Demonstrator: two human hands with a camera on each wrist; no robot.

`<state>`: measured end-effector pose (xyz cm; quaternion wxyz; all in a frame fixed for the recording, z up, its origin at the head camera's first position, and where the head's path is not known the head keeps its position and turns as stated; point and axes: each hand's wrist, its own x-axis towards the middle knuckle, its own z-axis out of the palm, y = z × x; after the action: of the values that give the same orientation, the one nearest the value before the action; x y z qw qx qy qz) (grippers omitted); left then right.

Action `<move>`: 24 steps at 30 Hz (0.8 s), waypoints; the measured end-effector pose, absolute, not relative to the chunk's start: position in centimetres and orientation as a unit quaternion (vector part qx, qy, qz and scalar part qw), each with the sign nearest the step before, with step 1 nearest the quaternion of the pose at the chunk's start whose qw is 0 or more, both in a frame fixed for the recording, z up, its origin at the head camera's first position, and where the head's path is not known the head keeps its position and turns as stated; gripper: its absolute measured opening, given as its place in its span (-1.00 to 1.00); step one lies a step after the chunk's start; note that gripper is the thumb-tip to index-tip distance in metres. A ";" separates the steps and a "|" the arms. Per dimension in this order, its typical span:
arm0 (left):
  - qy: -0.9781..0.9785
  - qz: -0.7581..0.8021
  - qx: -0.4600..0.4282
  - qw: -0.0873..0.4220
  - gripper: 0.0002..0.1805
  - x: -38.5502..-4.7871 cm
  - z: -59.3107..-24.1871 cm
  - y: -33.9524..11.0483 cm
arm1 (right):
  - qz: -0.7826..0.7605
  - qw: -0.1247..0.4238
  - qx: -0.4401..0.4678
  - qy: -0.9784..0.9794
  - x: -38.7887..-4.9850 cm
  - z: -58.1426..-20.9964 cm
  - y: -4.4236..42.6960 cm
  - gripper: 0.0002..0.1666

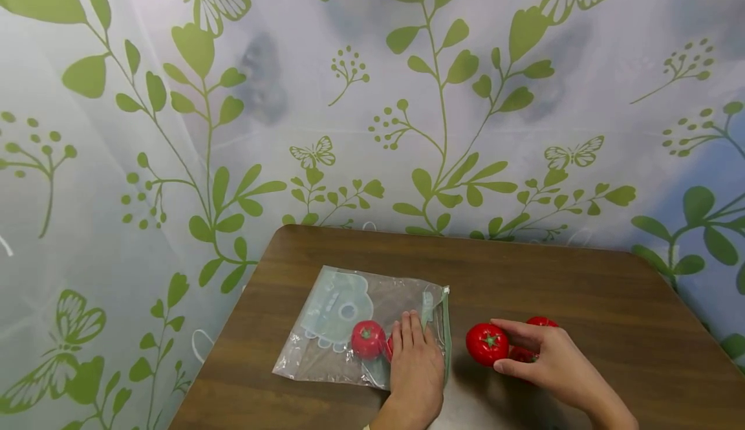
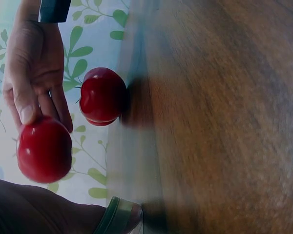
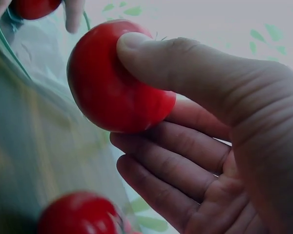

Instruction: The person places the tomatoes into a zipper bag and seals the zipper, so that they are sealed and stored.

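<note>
My right hand [image 1: 555, 362] pinches a red toy tomato [image 1: 487, 344] with a green star-shaped top between thumb and fingers. In the right wrist view the thumb presses on this tomato [image 3: 117, 80]. Partly behind that hand are two more tomatoes, one farther back [image 1: 542, 321] and one nearer. My left hand [image 1: 414, 368] rests at the mouth of a clear zip bag [image 1: 326, 368], fingers straight. Its thumb [image 2: 135, 214] meets the green zip edge in the left wrist view. Inside the bag lies a tomato [image 1: 368, 339]; another is mostly hidden by the left hand.
The brown wooden table [image 1: 500, 268] has rounded far corners. Behind it hangs a pale curtain [image 1: 349, 126] printed with green leaves and butterflies. A pale cartoon print [image 1: 347, 301] marks the bag, whose green zip strip [image 1: 447, 326] faces the right hand.
</note>
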<state>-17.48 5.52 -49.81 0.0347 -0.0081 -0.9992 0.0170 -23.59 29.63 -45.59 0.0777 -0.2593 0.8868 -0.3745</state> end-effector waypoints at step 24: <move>-0.998 0.043 -0.032 0.021 -0.09 -16.8 -49.8 3.4 | -0.402 0.116 -0.272 0.867 -22.5 -48.8 21.2 -0.23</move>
<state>-16.83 3.38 -49.76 0.0209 -0.0320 -0.9983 0.0431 -22.50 21.17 -48.76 0.1160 -0.2718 0.8666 -0.4022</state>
